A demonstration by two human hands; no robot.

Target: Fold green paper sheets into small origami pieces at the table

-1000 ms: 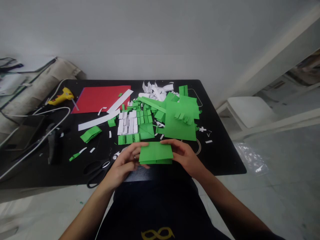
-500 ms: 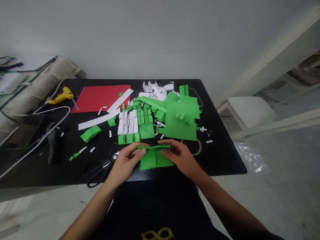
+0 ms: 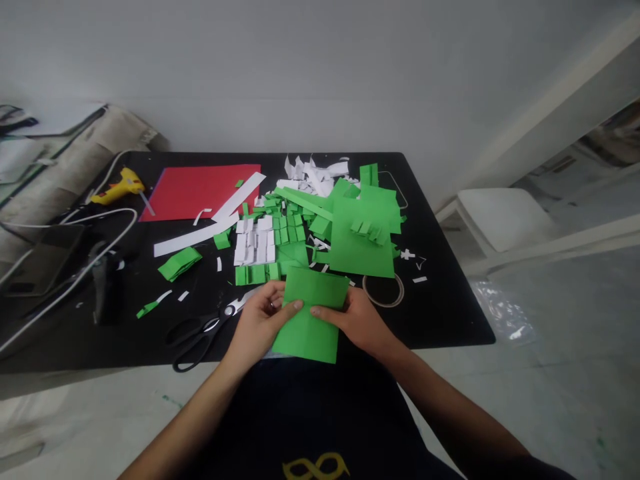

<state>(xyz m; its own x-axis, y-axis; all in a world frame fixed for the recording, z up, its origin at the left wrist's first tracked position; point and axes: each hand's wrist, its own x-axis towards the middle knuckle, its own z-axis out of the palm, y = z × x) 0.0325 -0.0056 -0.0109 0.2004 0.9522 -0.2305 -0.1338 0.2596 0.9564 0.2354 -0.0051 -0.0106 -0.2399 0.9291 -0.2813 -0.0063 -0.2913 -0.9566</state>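
Both my hands hold one green paper sheet (image 3: 313, 313) over the near edge of the black table (image 3: 450, 313). My left hand (image 3: 263, 323) grips its left side, thumb on top. On the sheet's right side sits my right hand (image 3: 357, 320), thumb pressed on the paper and fingers behind it. The sheet is unfolded and tilted up toward me. Just beyond it lie small cut green and white paper pieces (image 3: 265, 247) and a larger green sheet (image 3: 360, 243).
Black-handled scissors (image 3: 200, 330) lie left of my left hand. A tape ring (image 3: 383, 290) lies right of my right hand. Further back are a red sheet (image 3: 200, 190), a white strip (image 3: 195, 237), a yellow glue gun (image 3: 117, 189) and cables at the left. A white stool (image 3: 500, 217) stands at the right.
The folded green paper has been opened out into a taller sheet and lifted toward me. Both hands shifted slightly nearer and stayed on its sides.
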